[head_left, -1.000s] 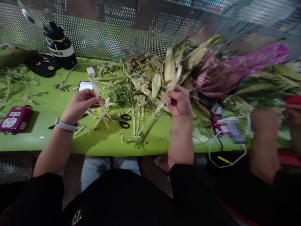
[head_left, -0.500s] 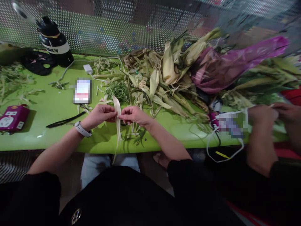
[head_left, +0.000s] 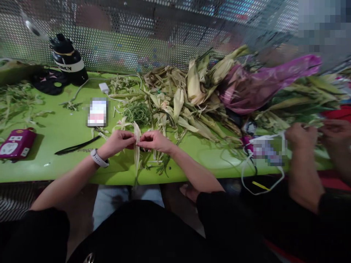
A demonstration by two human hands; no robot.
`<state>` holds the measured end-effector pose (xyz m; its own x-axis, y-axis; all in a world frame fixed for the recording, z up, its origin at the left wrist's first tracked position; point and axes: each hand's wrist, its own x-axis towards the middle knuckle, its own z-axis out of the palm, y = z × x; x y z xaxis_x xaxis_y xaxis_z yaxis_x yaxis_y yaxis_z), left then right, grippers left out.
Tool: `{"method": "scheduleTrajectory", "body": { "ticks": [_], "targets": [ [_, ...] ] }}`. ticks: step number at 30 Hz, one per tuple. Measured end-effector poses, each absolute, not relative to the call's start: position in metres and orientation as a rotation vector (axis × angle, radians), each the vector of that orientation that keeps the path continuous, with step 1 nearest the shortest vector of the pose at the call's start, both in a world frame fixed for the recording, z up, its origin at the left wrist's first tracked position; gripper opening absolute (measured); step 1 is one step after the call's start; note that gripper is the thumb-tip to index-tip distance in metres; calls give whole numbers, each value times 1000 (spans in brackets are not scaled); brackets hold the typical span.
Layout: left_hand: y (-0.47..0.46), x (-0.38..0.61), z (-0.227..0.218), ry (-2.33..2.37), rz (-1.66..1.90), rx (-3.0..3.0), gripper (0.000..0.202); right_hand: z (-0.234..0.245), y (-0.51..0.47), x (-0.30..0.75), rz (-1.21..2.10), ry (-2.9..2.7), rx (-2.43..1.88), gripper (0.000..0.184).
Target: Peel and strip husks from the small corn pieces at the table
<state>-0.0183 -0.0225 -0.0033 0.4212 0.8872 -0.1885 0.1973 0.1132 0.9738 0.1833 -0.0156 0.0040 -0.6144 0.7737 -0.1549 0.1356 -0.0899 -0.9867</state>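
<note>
Between my two hands a pale strip of corn husk (head_left: 136, 157) hangs down over the table's front edge, its upper tip pointing up. My left hand (head_left: 122, 141), with a white watch (head_left: 99, 158) on the wrist, pinches the strip from the left. From the other side my right hand (head_left: 153, 141) pinches it with thumb and forefinger at about the same height. Just beyond my hands lies a tangle of thin green strands (head_left: 137, 112). Husk scraps lie on the table under my right hand.
A heap of dried corn husks (head_left: 196, 86) and a pink plastic bag (head_left: 246, 87) fill the back right. At left are a phone (head_left: 98, 112), a black bottle (head_left: 68, 60) and a purple power socket box (head_left: 18, 143). A co-worker's hands (head_left: 301, 133) work at far right.
The view has tilted up a little, so everything sits lower in the picture. Both my hands still pinch the husk strip, and its upper end stands shorter above my fingers.
</note>
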Motion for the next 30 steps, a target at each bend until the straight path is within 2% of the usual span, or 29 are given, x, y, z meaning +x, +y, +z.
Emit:
{"method": "scheduleTrajectory", "body": {
  "ticks": [9, 19, 23, 28, 30],
  "targets": [
    [-26, -20, -2, 943, 645, 1375, 30, -9, -8, 186, 1864, -1622, -993, 38],
    [-32, -15, -3, 964, 733, 1292, 34, -5, -9, 184, 1812, -1567, -1007, 38],
    [-34, -7, -9, 1065, 823, 1307, 37, -8, -11, 183, 1700, -1661, -1022, 37],
    [-35, -4, -18, 1091, 859, 1385, 40, -10, -12, 185, 1337, -1921, -1133, 28],
    [-35, -4, -19, 1091, 882, 1437, 37, -7, -13, 187, 1287, -1972, -1163, 28]
  ]
}}
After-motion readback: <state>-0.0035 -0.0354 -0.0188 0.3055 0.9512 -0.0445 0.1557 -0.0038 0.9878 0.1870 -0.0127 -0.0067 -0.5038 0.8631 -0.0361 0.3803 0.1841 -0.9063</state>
